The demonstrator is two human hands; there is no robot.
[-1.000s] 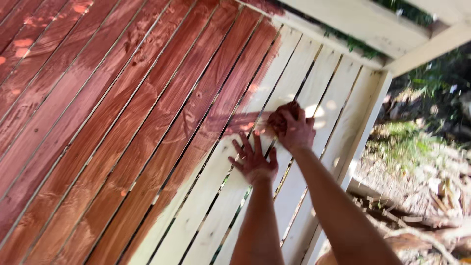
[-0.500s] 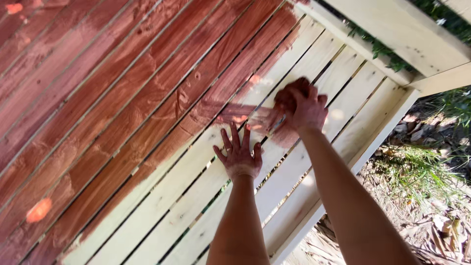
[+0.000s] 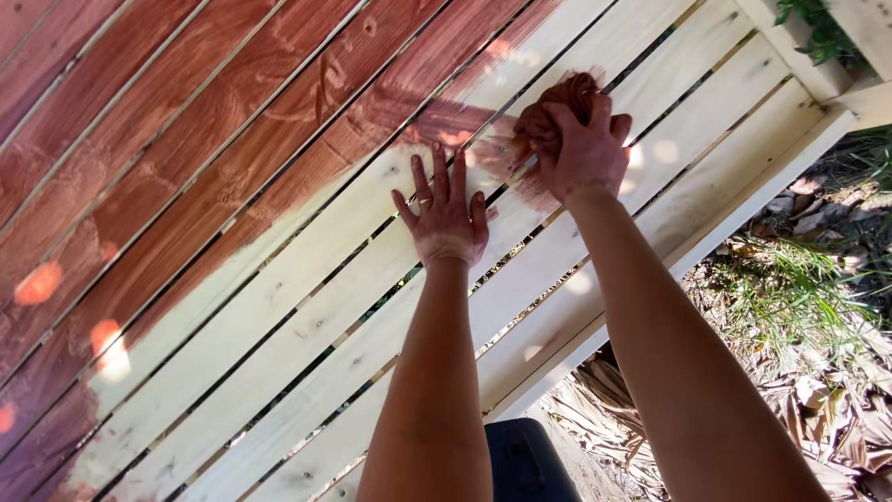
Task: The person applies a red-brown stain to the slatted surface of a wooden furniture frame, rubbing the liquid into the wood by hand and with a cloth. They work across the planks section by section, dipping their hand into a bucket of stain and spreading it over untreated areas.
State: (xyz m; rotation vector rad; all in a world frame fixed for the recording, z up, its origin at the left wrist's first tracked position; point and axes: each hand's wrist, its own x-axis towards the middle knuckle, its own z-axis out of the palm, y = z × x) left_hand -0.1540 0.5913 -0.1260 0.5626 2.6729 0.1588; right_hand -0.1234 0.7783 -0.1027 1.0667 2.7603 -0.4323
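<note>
Two hands, left flat on slatted fence, right gripping one rag

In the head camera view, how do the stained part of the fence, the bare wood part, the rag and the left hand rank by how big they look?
1-2. stained part and bare wood part: look alike.
3. left hand.
4. rag, partly hidden under the right hand, so unsure.

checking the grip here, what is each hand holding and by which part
The right hand grips a bunched stain-soaked rag around its middle; the left hand holds nothing, flat on the slat fence.
</note>
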